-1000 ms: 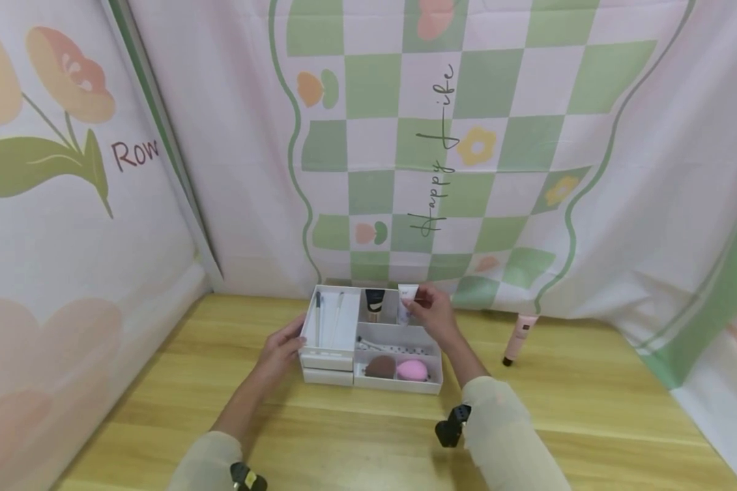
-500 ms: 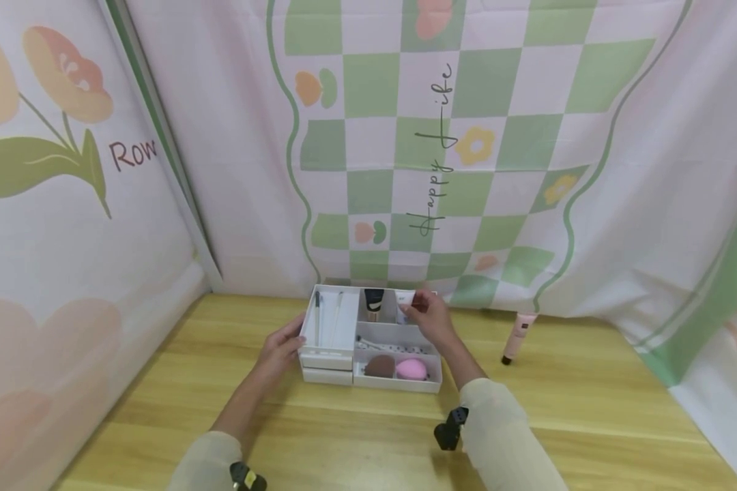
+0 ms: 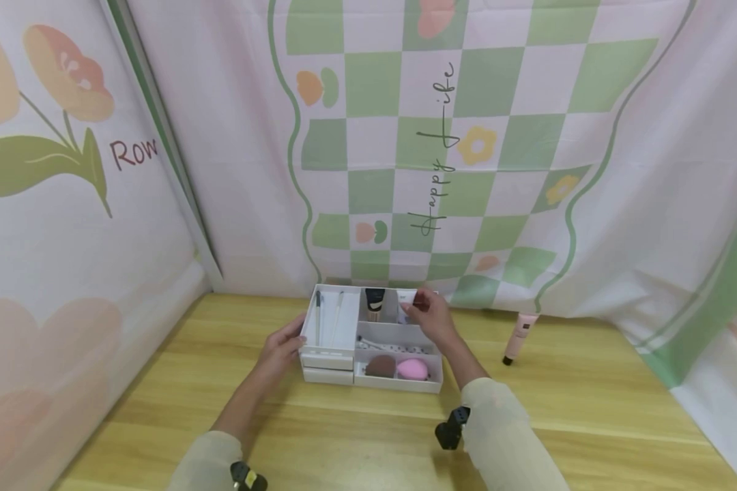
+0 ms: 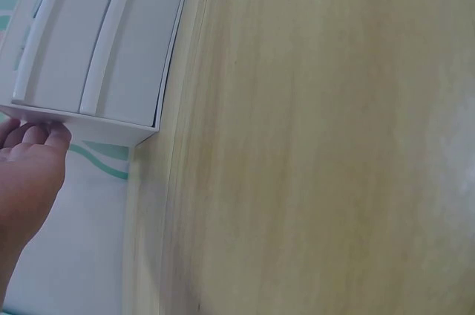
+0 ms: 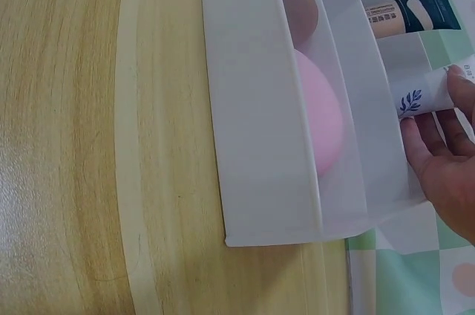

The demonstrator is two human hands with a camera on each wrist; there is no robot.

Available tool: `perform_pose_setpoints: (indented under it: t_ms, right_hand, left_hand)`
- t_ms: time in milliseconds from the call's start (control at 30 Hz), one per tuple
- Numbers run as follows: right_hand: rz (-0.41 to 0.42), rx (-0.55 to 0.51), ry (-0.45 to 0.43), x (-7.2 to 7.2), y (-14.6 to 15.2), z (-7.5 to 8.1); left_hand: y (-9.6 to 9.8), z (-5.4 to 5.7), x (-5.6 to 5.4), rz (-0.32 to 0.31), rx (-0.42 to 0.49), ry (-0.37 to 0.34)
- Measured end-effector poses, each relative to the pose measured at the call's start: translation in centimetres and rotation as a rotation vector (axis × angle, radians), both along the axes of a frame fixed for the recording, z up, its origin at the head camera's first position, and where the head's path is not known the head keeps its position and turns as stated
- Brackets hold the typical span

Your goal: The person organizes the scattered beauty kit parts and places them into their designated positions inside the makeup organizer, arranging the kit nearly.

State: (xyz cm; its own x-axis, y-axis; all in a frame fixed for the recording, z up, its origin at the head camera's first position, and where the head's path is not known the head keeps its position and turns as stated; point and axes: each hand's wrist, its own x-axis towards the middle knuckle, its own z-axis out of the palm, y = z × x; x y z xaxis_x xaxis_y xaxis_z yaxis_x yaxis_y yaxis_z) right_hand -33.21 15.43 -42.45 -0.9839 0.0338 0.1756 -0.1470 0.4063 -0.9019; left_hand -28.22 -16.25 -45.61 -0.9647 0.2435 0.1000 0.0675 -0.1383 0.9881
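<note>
A white organizer box (image 3: 328, 354) with two drawers at its front left stands on the table. My left hand (image 3: 282, 344) rests against its left side; in the left wrist view the hand's fingertips touch the side wall. My right hand (image 3: 432, 317) is at the back right compartment and pinches a white squeeze tube (image 5: 423, 94) with a blue leaf print, which stands partly inside. Beside that tube, a dark-capped foundation tube (image 3: 374, 305) stands in the back compartment. A brown makeup sponge (image 3: 381, 367) and a pink makeup sponge (image 3: 413, 369) lie in the front compartment.
Two thin makeup brushes (image 3: 338, 317) lie on the organizer's left top tray, and another brush (image 3: 371, 344) is in the middle compartment. A pink tube (image 3: 520, 339) with a black cap stands to the right. Behind hangs a printed curtain (image 3: 430, 136).
Over the first half second my right hand lowers the white tube a little deeper into the back right compartment. Since then it has barely moved, and my left hand stays at the organizer's side.
</note>
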Motion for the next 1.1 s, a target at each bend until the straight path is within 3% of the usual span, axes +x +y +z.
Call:
perform_pose_setpoints:
  t_ms: [567, 1100]
  right_hand:
    - [0.015, -0.028, 0.012, 0.2, 0.4, 0.1]
    - [0.026, -0.111, 0.046, 1.0, 1.9, 1.8]
  left_hand:
    - [0.0, 0.2, 0.2, -0.002, -0.018, 0.001]
    - [0.1, 0.2, 0.1, 0.007, -0.015, 0.004]
